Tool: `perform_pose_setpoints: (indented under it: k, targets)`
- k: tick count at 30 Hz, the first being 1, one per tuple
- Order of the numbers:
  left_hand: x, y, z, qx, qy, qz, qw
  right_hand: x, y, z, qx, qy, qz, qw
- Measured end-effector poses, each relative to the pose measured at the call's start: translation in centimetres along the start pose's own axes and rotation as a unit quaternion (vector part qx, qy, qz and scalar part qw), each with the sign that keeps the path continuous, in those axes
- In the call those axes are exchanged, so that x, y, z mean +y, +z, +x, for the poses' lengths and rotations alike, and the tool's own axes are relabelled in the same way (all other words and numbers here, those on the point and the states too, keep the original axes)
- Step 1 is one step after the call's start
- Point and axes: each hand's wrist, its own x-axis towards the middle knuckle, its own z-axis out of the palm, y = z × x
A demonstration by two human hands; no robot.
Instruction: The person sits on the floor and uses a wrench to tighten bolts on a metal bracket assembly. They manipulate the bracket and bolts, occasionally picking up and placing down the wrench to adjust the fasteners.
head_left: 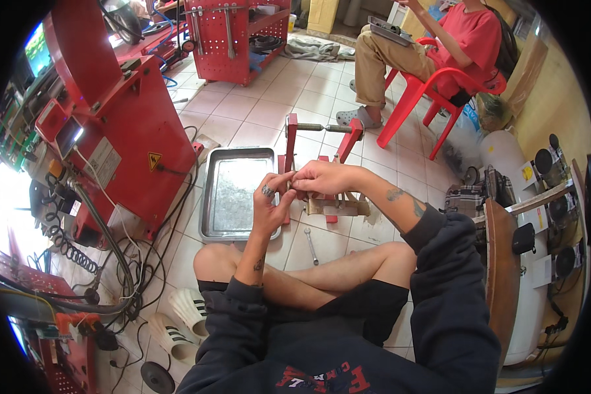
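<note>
Both my hands meet in front of a red metal stand [356,136] that has a bar across its top. My left hand [269,200], with a ring on one finger, has its fingers bent in a pinch. Against it, my right hand [325,177] closes its fingertips at the same spot. A small part between them is too hidden to name. Just left of the hands lies a shallow metal tray [210,197] on the tiles. Below the stand, near my crossed legs, is a wrench [310,246]. A tan metal piece [338,207] sits low on the stand's near side.
A red machine [138,151] with cables [177,210] stands at left. White slip-on shoes [189,312] lie by my left knee. Ahead are a red tool cart [223,39] and a person on a red chair [433,85]. A white tank [505,154] stands at right.
</note>
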Motion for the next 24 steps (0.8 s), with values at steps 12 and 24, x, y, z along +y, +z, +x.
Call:
perform_pose_setpoints:
  k: [12,24]
  targets:
    - [1.4,-0.2,1.1,0.024,0.013,-0.006,1.0,-1.7,1.0,-0.7,0.088,-0.03,-0.093,0.991]
    - [1.6,-0.1,1.5,0.012,-0.174,0.02,0.984,-1.0,1.3,-1.3,0.101,-0.028,-0.033,0.994]
